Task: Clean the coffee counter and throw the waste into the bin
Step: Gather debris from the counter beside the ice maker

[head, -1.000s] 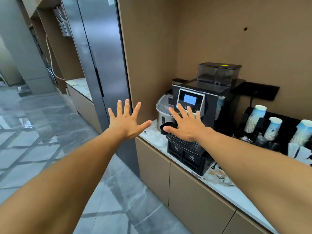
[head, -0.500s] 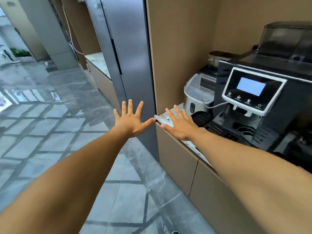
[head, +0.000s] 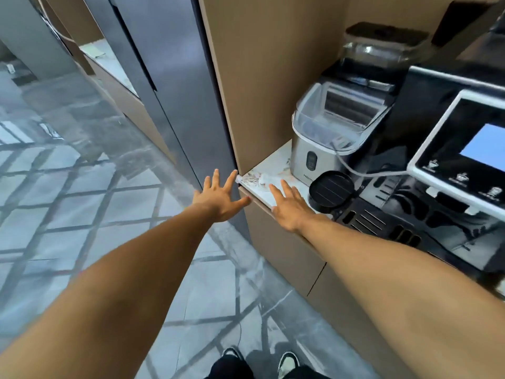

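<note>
Both hands were spread and empty. Litter (head: pixel 255 179) lay at the counter (head: pixel 276 160) corner, just beyond the right hand (head: pixel 288 207), its long axis running across; the left hand (head: pixel 220 198) hung off the edge.

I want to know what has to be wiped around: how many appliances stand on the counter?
2. A silver ice maker at the counter's left end by the side panel, and a black coffee machine to its right. More may lie beyond the frame's right edge.
</note>
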{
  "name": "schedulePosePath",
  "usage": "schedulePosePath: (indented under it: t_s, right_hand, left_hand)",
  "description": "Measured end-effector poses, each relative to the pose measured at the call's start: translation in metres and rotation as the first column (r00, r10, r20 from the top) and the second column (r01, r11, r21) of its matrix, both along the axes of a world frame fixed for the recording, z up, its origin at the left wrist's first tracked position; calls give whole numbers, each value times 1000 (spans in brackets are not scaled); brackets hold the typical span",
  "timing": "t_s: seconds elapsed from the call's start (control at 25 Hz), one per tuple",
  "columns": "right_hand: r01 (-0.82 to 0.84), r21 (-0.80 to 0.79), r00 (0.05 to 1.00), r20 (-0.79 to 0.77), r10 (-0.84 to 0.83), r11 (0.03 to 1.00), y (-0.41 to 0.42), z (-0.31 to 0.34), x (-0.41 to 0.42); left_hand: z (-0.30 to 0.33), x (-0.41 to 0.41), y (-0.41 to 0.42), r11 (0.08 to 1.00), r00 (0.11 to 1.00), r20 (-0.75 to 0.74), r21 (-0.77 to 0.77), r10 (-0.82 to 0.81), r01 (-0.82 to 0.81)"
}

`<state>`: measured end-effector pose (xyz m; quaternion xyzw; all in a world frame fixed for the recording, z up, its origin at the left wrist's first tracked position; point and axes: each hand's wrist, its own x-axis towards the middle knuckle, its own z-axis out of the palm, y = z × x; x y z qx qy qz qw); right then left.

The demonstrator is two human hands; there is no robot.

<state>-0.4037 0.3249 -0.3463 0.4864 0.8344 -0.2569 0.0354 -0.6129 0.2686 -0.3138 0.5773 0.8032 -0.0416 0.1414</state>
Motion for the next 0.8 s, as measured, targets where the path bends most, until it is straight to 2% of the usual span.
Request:
schedulePosePath:
  t_s: [0.24, 0.4, 0.52, 0.64, 0.8]
  right_hand:
    - [188, -35, 979, 83, -184, 982, 34, -48, -18]
    - [344, -11, 931, 130, -340, 939, 46, -73, -29]
    - [458, 14, 876, 160, -454, 889, 46, -81, -31]
    - [578, 30, 794, 211, -570, 816, 47, -86, -33]
    - [667, 61, 709, 255, -658, 742, 50, -92, -34]
  left_hand:
    - [-48, -8, 88, 985, 983, 123, -87, -137, 148]
    - [-76, -11, 146, 920, 912, 134, -1, -388, 392]
    - [-91, -13, 174, 817, 801, 176, 42, -572, 575]
    - [-107, -14, 196, 647, 622, 210, 81, -754, 758]
    - [-124, -14, 217, 480, 456, 212, 73, -864, 875]
